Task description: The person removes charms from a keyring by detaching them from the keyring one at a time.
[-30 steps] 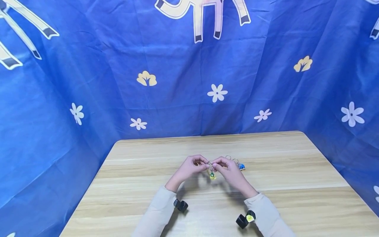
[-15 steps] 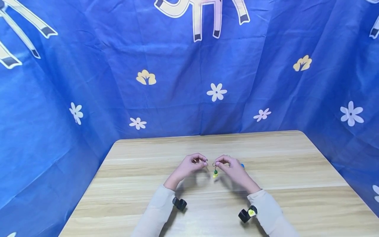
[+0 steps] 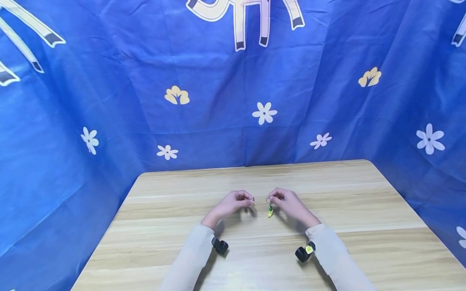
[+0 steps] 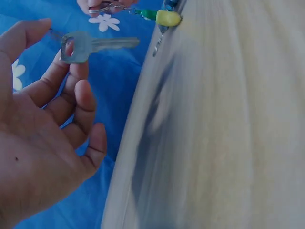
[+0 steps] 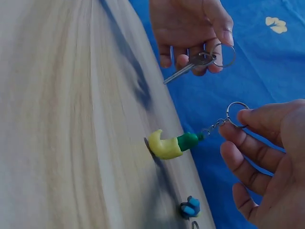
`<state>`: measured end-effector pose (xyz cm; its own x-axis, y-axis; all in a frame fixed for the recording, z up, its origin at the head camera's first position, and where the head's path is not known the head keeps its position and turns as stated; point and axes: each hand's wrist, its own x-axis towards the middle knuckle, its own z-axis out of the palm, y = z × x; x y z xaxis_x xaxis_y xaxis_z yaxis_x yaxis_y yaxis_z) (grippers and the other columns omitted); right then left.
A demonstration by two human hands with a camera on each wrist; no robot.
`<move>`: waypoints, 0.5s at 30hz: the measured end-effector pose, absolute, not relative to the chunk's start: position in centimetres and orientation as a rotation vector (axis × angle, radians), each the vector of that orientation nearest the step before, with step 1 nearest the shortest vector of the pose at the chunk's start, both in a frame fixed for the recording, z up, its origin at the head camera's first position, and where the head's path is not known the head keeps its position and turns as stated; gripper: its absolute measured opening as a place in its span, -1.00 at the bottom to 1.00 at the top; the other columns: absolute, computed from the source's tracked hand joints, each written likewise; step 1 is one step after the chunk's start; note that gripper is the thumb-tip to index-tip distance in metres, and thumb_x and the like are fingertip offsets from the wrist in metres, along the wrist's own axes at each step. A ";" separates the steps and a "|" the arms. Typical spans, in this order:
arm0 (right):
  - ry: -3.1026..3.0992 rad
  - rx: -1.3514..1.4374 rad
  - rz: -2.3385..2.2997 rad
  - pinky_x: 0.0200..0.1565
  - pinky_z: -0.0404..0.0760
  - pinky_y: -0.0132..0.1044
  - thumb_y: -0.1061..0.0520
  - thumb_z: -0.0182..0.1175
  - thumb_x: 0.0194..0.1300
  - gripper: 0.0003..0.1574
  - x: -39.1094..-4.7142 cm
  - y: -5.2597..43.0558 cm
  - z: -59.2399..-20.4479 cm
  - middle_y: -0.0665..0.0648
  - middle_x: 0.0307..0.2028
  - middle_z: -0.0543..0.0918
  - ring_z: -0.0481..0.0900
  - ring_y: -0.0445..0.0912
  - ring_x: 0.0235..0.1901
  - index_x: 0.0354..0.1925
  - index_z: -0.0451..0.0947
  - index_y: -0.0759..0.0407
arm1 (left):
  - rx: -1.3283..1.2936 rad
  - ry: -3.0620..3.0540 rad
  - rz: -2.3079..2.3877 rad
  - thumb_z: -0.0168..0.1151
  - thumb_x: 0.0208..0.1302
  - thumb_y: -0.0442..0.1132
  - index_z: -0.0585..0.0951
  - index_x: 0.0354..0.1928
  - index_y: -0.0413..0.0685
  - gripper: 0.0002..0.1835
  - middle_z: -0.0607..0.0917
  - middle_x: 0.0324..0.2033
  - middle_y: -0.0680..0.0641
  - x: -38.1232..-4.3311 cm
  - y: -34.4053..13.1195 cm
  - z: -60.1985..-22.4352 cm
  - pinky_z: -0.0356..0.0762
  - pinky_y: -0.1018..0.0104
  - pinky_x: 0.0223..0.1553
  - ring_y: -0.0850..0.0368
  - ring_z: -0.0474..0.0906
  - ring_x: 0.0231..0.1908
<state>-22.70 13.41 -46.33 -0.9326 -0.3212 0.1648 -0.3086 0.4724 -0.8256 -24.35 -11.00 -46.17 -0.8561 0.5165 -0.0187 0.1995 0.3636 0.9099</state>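
Note:
Thumb and finger of my left hand [image 3: 233,204] pinch a split ring with a silver key [image 4: 86,46] on it, the key sticking out sideways beyond the fingertips in the left wrist view. My right hand [image 3: 289,205] pinches another metal split ring [image 5: 229,110], from which a yellow and green charm [image 5: 166,145] dangles on a short chain. A gap separates the hands, and the two rings are apart. Both hands are raised over the wooden table [image 3: 182,186].
A blue charm [image 5: 191,207] with a ring beside it lies on the table near my right hand, hidden behind that hand in the head view. Blue patterned cloth [image 3: 218,133] hangs behind and at both sides of the table.
The hands were together at the rings a second ago. My right hand has moved right with the yellow and green charm's keyring; my left keeps the key. The blue charm is now covered.

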 end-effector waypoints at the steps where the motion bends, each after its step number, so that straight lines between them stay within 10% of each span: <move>1: 2.689 -0.572 -1.493 -0.09 0.59 -0.32 0.20 0.14 0.33 -0.87 -23.0 13.4 -46.4 0.08 -0.26 0.71 0.63 -0.14 -0.24 -0.21 0.61 0.16 | 0.635 2.331 1.467 0.20 0.29 -0.17 0.62 -0.08 -0.22 -0.72 0.72 -0.20 -0.16 -24.7 -11.0 -46.3 0.50 0.26 0.01 0.00 0.61 -0.17; 15: 2.769 -0.538 -1.329 -0.17 0.59 -0.25 0.19 0.13 0.34 -0.86 -26.4 13.3 -46.9 0.09 -0.33 0.71 0.61 -0.16 -0.31 -0.25 0.63 0.17 | 0.597 2.311 1.321 0.15 0.29 -0.24 0.61 -0.10 -0.31 -0.73 0.71 -0.19 -0.17 -28.2 -10.1 -47.0 0.58 0.33 -0.14 0.24 0.56 -0.30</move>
<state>-26.43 13.28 -46.86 -0.9402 -0.3163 0.1263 -0.2964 0.5770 -0.7610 -28.16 -10.12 -47.01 -0.8241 0.5496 -0.1375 0.1602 0.4589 0.8739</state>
